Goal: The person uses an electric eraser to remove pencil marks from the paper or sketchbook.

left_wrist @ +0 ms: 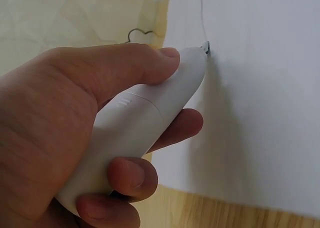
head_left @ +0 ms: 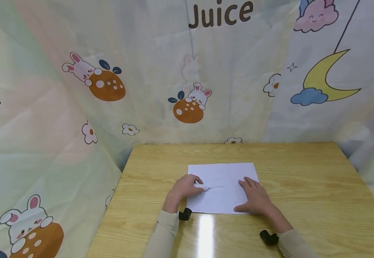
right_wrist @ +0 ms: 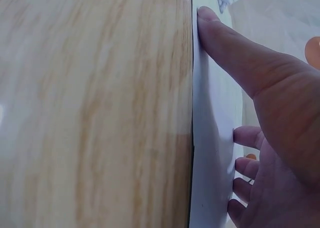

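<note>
A sheet of white paper (head_left: pixel 225 200) lies on the wooden table. Over its left part, my left hand (head_left: pixel 187 187) grips a thick white pen-shaped tool (left_wrist: pixel 135 123), the thumb along its upper side and the fingers curled beneath. Its small dark tip (left_wrist: pixel 206 48) is right at the paper, at one end of a thin grey line (head_left: pixel 218 186). What kind of tool this is I cannot tell. My right hand (head_left: pixel 255 197) rests spread on the sheet's right side. In the right wrist view its thumb (right_wrist: pixel 225 35) presses close to the paper's near edge.
Black wrist cameras (head_left: pixel 185 214) sit by both cuffs. The wooden table (head_left: pixel 303 179) extends around the paper, with a bright reflection (head_left: pixel 205 233) in front. A printed fabric sheet (head_left: pixel 154 71) with rabbits and flowers hangs behind the table and along its left side.
</note>
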The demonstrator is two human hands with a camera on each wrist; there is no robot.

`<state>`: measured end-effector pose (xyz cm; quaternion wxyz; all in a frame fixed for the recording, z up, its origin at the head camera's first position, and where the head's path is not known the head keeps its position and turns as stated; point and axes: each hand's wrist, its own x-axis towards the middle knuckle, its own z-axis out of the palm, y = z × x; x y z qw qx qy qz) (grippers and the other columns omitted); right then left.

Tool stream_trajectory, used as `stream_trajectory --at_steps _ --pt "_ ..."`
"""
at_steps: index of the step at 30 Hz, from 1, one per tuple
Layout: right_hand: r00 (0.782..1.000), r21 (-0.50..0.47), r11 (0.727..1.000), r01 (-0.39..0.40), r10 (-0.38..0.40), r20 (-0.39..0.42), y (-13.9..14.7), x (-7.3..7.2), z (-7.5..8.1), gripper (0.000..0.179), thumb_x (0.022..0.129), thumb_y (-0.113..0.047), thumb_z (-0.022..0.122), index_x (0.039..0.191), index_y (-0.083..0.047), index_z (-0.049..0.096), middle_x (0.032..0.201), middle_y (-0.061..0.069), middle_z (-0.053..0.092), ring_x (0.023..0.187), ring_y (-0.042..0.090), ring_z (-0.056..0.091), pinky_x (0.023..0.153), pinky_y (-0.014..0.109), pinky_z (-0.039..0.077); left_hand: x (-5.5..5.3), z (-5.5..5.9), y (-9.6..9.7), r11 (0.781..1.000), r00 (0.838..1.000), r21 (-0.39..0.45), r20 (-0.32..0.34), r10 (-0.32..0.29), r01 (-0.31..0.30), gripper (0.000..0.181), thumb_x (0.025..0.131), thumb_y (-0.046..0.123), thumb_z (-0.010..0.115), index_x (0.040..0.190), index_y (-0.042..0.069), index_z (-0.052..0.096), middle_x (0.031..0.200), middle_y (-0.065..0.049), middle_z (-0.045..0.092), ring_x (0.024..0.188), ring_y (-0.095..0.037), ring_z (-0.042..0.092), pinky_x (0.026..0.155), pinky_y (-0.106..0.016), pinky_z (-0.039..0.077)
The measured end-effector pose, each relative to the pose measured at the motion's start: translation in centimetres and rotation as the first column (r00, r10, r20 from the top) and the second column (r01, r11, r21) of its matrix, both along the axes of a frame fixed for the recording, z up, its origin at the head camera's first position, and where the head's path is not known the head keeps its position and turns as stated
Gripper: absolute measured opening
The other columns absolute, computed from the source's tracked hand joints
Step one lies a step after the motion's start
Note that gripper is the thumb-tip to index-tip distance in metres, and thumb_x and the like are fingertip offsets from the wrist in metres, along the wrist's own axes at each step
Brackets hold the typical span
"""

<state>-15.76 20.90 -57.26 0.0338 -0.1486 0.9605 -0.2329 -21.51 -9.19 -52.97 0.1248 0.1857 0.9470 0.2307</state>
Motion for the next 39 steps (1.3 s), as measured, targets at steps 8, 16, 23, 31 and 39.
stream_trajectory --at_steps 8,16,23,31,39 --pt "1.000 0.002 1.000 0.000 0.000 -0.008 0.0 0.0 -0.3 0.111 0.059 -0.066 0.082 0.140 0.000 0.047 0.146 0.029 0.033 0.130 0.050 0.030 0.096 0.069 0.028 0.0 -0.5 -0.1 1.000 0.999 -0.007 -0.037 -0.014 0.014 0.021 0.083 0.033 0.075 0.097 0.019 0.076 0.095 0.008 0.069 0.082 -0.009 0.060 0.071 -0.028 0.048" --pt "1.000 0.001 1.000 0.008 -0.008 0.003 0.3 0.4 -0.7 0.111 0.059 -0.066 0.082 0.140 0.001 0.046 0.146 0.028 0.033 0.131 0.050 0.029 0.097 0.069 0.027 0.2 -0.9 0.1 0.999 1.000 -0.034 -0.021 0.009 -0.010 0.023 0.082 0.037 0.075 0.098 0.020 0.076 0.097 0.009 0.069 0.084 -0.009 0.060 0.072 -0.028 0.048" --pt "1.000 0.006 1.000 0.005 -0.005 -0.005 -0.1 0.0 -0.4 0.109 0.061 -0.064 0.082 0.141 0.000 0.046 0.147 0.027 0.032 0.131 0.049 0.029 0.097 0.069 0.027 -0.1 -0.7 0.3 1.000 0.999 -0.006 -0.045 -0.027 0.027 0.024 0.084 0.037 0.072 0.100 0.020 0.076 0.099 0.008 0.069 0.086 -0.008 0.060 0.073 -0.026 0.048" --pt "1.000 0.003 1.000 -0.003 0.003 -0.002 -0.1 -0.2 -0.2 0.109 0.061 -0.062 0.082 0.142 0.001 0.045 0.147 0.029 0.031 0.131 0.051 0.028 0.097 0.070 0.027 -0.6 -0.7 0.1 0.999 0.999 -0.039 -0.036 -0.006 0.005 0.023 0.083 0.037 0.074 0.099 0.020 0.076 0.099 0.008 0.069 0.084 -0.009 0.060 0.071 -0.028 0.047" --pt "1.000 0.010 1.000 0.008 -0.009 0.028 0.1 -0.3 -0.4 0.111 0.061 -0.064 0.082 0.143 0.000 0.044 0.149 0.027 0.029 0.133 0.050 0.026 0.098 0.069 0.025 -0.5 -0.7 0.5 1.000 1.000 -0.025 -0.017 -0.008 0.007 0.023 0.083 0.036 0.075 0.099 0.019 0.076 0.100 0.005 0.069 0.084 -0.010 0.060 0.071 -0.028 0.048"
